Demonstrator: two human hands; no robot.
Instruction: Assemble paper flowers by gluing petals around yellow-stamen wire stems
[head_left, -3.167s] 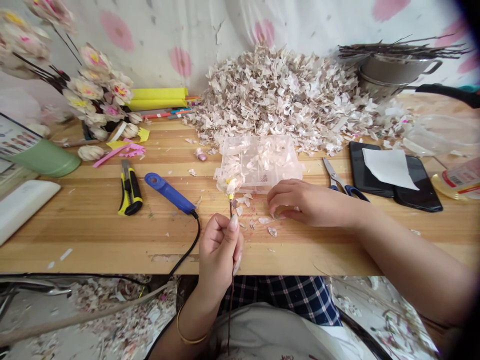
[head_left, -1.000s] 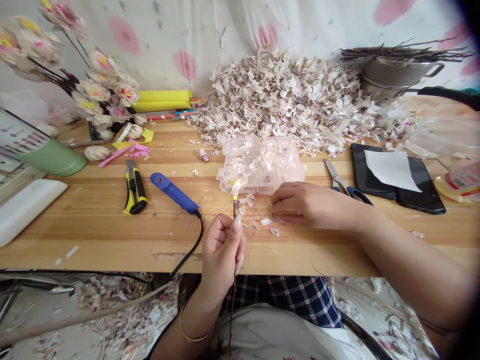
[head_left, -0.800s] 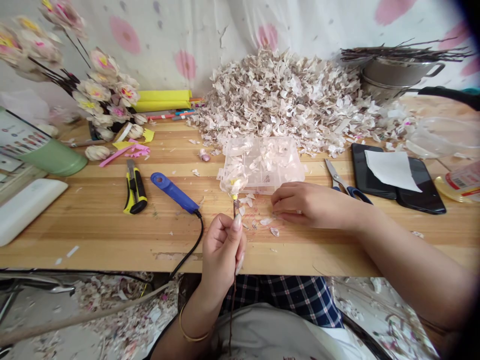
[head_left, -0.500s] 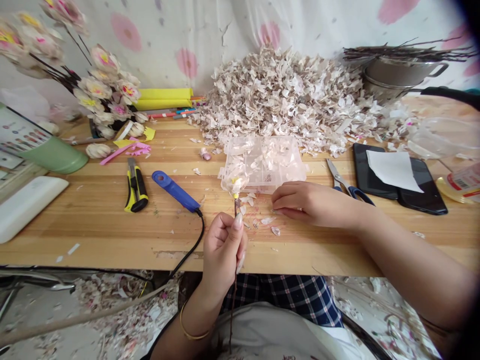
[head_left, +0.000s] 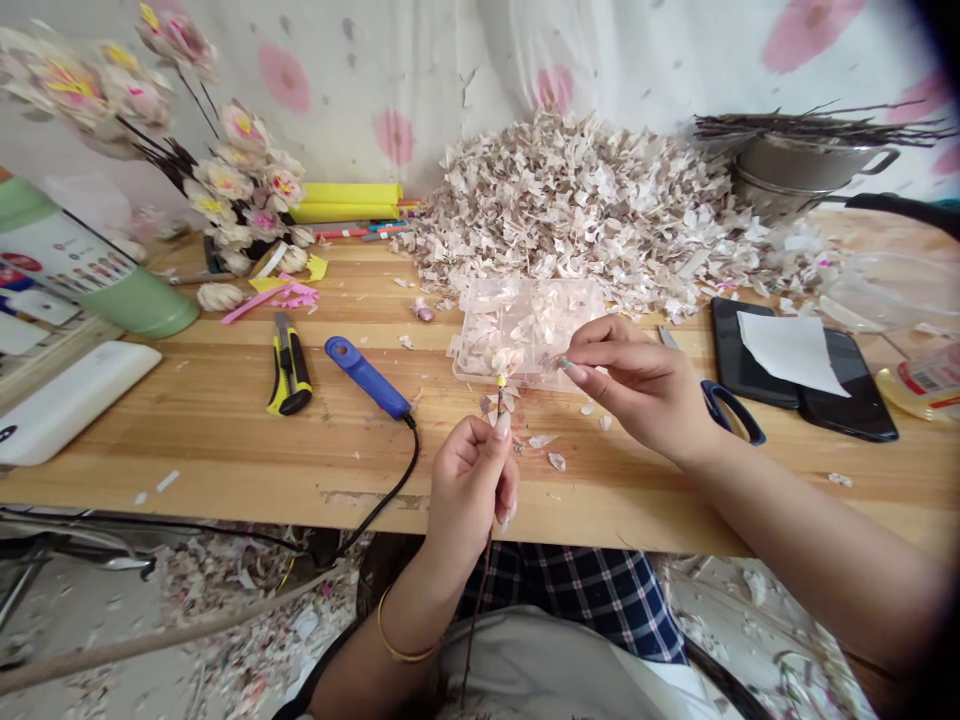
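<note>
My left hand (head_left: 472, 490) is closed around a thin dark twig (head_left: 475, 610) that stands nearly upright over the table's front edge. At its top sits a pale petalled flower (head_left: 505, 358) with a yellow base. To the right, my right hand (head_left: 641, 385) hangs over the near right corner of a clear compartment box (head_left: 474, 376), thumb and fingertips pinched together. Whatever the pinch holds is too small to name. White petals lie in the box's compartments. Between the hands, loose petals (head_left: 541, 440) are scattered on the wood.
A large heap of dried petals (head_left: 570, 210) rises behind the box. On the left lie a yellow utility knife (head_left: 289, 365) and a blue corded tool (head_left: 367, 377). Scissors (head_left: 731, 412) lie partly behind my right hand, near dark phones (head_left: 847, 390). Finished flowers (head_left: 225, 185) stand back left.
My right hand has lifted from the table beside the petals and moved up to the box corner, fingers pinched. My left hand still holds the twig; the whole view has shifted slightly.
</note>
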